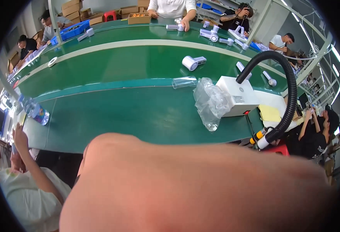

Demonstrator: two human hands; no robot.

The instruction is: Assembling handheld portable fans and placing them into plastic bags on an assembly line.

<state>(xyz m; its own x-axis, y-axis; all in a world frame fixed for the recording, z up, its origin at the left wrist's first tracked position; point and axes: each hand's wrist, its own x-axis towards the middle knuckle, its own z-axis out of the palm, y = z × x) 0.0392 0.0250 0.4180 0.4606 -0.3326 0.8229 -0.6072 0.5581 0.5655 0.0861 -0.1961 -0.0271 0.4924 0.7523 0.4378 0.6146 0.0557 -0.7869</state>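
One of my own hands or wrists (193,185) fills the lower part of the view, very close and blurred. Its fingers are hidden, and whether it is the left or the right I cannot tell. Beyond it on the green bench (112,112) stands a white box (237,94) with a lit red switch and a black corrugated hose (291,85). A crumpled clear plastic bag (210,102) leans against the box's left side. Just behind the bag lies a clear plastic sleeve (184,82). No grasped object is visible.
White handheld fans (191,63) lie on the green belt (119,63), with a white ring (52,62) farther left. A water bottle (34,110) stands at the bench's left end. Yellow sheets (269,113) lie right of the box. Co-workers sit around, one close on my left.
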